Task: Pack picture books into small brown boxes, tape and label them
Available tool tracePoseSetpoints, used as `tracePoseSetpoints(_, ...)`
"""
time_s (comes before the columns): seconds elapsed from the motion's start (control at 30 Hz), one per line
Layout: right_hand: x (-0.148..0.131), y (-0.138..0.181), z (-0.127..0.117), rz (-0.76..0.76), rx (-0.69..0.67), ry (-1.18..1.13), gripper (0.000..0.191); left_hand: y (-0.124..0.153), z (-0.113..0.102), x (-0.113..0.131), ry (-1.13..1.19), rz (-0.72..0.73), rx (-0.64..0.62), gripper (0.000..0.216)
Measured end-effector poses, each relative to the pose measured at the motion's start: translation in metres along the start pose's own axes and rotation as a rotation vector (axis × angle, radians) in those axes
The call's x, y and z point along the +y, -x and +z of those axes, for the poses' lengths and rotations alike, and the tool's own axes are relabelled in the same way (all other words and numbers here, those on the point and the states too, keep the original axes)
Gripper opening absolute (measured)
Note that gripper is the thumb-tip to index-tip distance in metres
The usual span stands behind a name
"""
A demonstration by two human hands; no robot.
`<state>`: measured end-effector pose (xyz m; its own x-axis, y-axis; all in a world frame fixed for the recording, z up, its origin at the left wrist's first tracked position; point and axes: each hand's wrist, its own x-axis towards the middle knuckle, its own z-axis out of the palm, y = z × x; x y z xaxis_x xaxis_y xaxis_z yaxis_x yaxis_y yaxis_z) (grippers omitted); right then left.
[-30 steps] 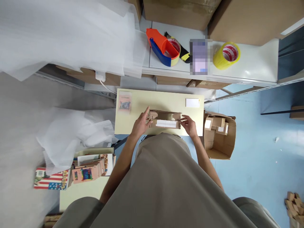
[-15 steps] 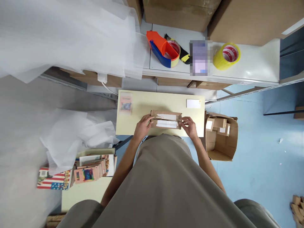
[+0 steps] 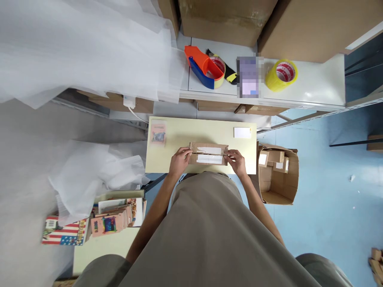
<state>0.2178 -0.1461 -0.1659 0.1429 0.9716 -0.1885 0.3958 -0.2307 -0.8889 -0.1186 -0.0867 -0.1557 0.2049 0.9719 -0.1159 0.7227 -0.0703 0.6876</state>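
A small brown cardboard box (image 3: 208, 162) lies on the pale yellow table (image 3: 197, 127) in front of me, a dark seam running along its top between two white label strips. At its left end, my left hand (image 3: 180, 158) grips the edge with thumb and fingers. My right hand (image 3: 236, 160) pinches the opposite end near the seam. A plastic-wrapped pink item (image 3: 158, 133) rests at the table's left end, and a white card-like piece (image 3: 242, 132) at its right.
An orange and blue tape dispenser (image 3: 205, 67), a blurred-out phone-like item and a yellow tape roll (image 3: 281, 75) stand on the shelf ahead. An open carton (image 3: 278, 197) holding small boxes is on the right. Left are white foam sheets (image 3: 98, 163) and several booklets (image 3: 109, 223).
My right hand has shifted slightly along the box's right end, its fingers now nearer the seam. The left hand keeps its hold. The whole view has moved a little.
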Motion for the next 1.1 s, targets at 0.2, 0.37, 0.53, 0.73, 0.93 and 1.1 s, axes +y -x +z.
tracePoseSetpoints(0.2, -0.003, -0.006, 0.004, 0.016, 0.031, -0.017, 0.043, 0.000, 0.000, -0.003, -0.008, -0.004, 0.009, 0.026)
tracePoseSetpoints(0.37, -0.003, -0.016, 0.006, 0.018, 0.052, -0.011, 0.044, -0.011, 0.003, -0.001, 0.011, -0.023, 0.022, 0.028)
tracePoseSetpoints(0.53, -0.006, -0.021, 0.001, 0.024, 0.022, -0.030, 0.048, -0.021, -0.002, 0.000, 0.052, -0.003, -0.001, 0.025)
tracePoseSetpoints(0.73, -0.017, -0.023, -0.005, -0.016, 0.015, -0.006, 0.056, -0.021, -0.016, 0.007, 0.069, 0.009, 0.035, 0.021)
tracePoseSetpoints(0.93, -0.038, -0.032, -0.015, -0.052, 0.019, 0.030, 0.056, -0.029, -0.027, 0.034, 0.081, 0.078, 0.046, 0.023)
tracePoseSetpoints(1.1, -0.076, -0.046, -0.031, -0.191, 0.061, 0.112, 0.050, -0.043, -0.044, 0.062, 0.121, 0.144, 0.107, 0.024)
